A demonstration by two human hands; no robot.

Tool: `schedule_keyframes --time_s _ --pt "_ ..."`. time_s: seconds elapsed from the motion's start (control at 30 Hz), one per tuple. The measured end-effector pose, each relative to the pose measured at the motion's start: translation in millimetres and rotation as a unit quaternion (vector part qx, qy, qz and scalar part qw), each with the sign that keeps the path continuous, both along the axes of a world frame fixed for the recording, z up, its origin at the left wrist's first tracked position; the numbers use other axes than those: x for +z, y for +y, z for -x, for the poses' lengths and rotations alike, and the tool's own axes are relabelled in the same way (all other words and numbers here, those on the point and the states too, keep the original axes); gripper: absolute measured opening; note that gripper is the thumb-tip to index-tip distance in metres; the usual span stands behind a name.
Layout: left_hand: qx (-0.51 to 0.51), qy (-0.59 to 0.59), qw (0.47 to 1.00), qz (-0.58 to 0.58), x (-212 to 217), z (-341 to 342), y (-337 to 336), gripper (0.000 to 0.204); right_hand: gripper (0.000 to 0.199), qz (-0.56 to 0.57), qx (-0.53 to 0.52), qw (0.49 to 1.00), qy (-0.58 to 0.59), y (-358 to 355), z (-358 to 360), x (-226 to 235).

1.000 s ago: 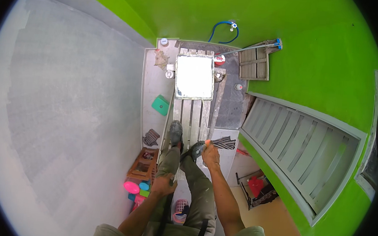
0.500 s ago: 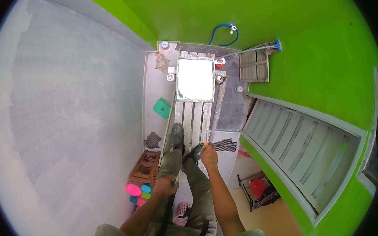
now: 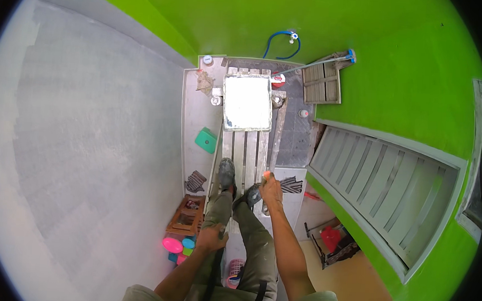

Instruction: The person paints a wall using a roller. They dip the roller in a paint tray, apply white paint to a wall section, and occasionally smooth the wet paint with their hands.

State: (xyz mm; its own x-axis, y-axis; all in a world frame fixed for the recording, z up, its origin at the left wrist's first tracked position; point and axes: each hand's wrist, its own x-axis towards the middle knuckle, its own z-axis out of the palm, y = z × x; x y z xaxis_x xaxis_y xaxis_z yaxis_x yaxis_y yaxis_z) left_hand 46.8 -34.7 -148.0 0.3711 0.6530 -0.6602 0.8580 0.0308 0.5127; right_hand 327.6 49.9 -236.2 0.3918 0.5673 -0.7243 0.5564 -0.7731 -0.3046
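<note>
I look straight down at my legs and shoes [image 3: 227,174], which stand on a grey slatted wooden platform [image 3: 245,151]. My right hand [image 3: 272,189] is closed around a long grey pole [image 3: 277,132] that runs along the platform's right edge; something small and orange shows at my thumb. My left hand [image 3: 212,238] rests on my left thigh and holds nothing that I can see. A white rectangular tray [image 3: 248,102] lies at the far end of the platform.
Bright green walls surround a grey floor. A green box [image 3: 206,140], a wooden crate [image 3: 186,216], pink and blue plastic items [image 3: 173,244], a slatted grey door [image 3: 382,187], a blue hose [image 3: 280,42] and a small pallet [image 3: 322,84] lie around.
My right hand has shifted slightly along the pole. My left hand stays on my thigh.
</note>
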Motion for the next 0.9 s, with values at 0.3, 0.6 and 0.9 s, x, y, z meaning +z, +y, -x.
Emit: schedule_keyframes --time_s 0.3,0.6,0.9 --pt "0.008 -0.011 1.0 -0.004 2 1 4 0.04 0.032 0.02 0.006 1.0 -0.009 3 -22 -2" --pt "-0.005 -0.037 0.999 -0.029 1 -5 6 0.043 0.03 -0.027 -0.004 0.999 -0.035 12 -20 -27" --pt "-0.004 -0.024 0.999 0.023 -2 -8 6 0.047 0.032 -0.02 -0.027 0.998 -0.049 4 -2 -45"
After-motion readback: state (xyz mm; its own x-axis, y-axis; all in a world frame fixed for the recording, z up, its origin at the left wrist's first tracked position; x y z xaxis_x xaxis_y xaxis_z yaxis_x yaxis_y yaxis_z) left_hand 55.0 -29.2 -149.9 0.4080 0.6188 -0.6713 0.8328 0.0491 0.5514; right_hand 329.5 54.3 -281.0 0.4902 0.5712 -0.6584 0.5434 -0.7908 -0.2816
